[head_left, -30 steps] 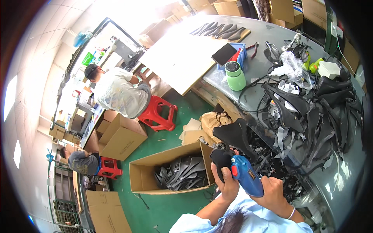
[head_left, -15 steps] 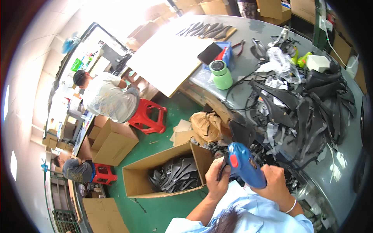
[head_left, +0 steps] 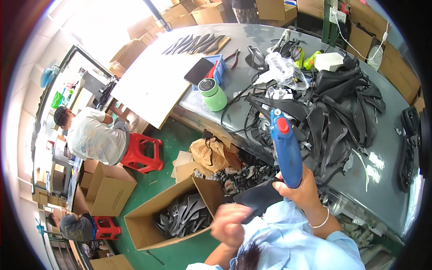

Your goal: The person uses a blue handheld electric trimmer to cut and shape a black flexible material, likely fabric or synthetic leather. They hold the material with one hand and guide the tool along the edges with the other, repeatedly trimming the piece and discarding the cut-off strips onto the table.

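My right hand (head_left: 301,188) is wrapped round the lower end of a blue handheld tool with a red button (head_left: 289,153), held upright in front of the table. Its exact kind cannot be made out. Smeared by motion, my left hand (head_left: 230,223) is low beside the open carton, near my shirt. Something dark shows at its fingertips, too blurred to name. Between my hands lies a flat black piece (head_left: 258,196). Right of the tool, a heap of black curved strips and padded parts (head_left: 335,117) covers much of the grey table (head_left: 360,180).
An open carton (head_left: 135,231) holds several dark curved parts. Behind it are a brown paper bag (head_left: 209,153) and grey scraps. On the table stand a green bottle (head_left: 213,96), a blue bin (head_left: 219,67) and red-handled pliers (head_left: 234,58). Two people sit on red stools at the left.
The blue tool has been raised and turned more upright in my right hand. My left hand has moved down and left, away from the tool. The view has shifted right.
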A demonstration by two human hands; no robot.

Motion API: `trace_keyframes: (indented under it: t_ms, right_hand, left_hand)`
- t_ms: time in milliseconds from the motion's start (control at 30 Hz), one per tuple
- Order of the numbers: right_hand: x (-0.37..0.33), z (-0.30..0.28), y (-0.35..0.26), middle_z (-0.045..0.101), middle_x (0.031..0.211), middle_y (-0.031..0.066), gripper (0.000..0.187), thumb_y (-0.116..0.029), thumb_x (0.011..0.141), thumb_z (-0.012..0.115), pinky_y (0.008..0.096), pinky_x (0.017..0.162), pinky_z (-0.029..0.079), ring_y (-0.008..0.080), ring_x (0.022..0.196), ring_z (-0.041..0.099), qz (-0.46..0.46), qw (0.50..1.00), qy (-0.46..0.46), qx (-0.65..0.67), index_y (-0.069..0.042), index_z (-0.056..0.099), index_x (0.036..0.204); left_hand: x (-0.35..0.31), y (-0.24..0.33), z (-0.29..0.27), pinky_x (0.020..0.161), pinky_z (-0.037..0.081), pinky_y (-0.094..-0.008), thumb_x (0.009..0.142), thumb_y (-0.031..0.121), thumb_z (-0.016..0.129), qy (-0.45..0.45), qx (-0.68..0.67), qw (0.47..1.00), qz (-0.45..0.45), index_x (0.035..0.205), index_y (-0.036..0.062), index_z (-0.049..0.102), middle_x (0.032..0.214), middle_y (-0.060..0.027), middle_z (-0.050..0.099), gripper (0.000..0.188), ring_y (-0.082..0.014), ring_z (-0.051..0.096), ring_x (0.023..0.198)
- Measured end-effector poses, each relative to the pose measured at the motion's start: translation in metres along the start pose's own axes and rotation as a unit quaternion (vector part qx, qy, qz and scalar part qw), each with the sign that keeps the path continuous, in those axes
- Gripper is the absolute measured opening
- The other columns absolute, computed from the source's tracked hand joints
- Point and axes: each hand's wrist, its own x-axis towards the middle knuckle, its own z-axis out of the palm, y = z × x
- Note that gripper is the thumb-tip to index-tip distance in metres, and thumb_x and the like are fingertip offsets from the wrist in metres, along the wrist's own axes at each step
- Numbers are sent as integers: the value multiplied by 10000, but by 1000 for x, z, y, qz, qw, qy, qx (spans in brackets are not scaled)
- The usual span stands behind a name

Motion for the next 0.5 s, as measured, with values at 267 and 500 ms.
trace_keyframes:
  t_ms: [267, 500]
  right_hand:
    - [-7, 6, -10, 602, 756, 19, 354, -128, 683, 757, 244, 653, 458, 61, 704, 521, 29, 994, -82, 71, -26, 571, 966]
    - [-21, 14, 7, 558, 590, 89, 449, -298, 621, 836, 330, 504, 463, 254, 515, 586, -184, 957, -93, -206, -40, 488, 738]
  left_hand:
    - [-18, -3, 46, 1003, 354, -399, 932, 364, 497, 88, -447, 824, -337, 1177, 38, 487, 1097, -127, 572, 408, -243, 499, 1118]
    - [17, -16, -1, 959, 439, -405, 942, 464, 442, 131, -348, 898, -236, 1240, 61, 444, 1198, -176, 532, 501, -305, 520, 1123]
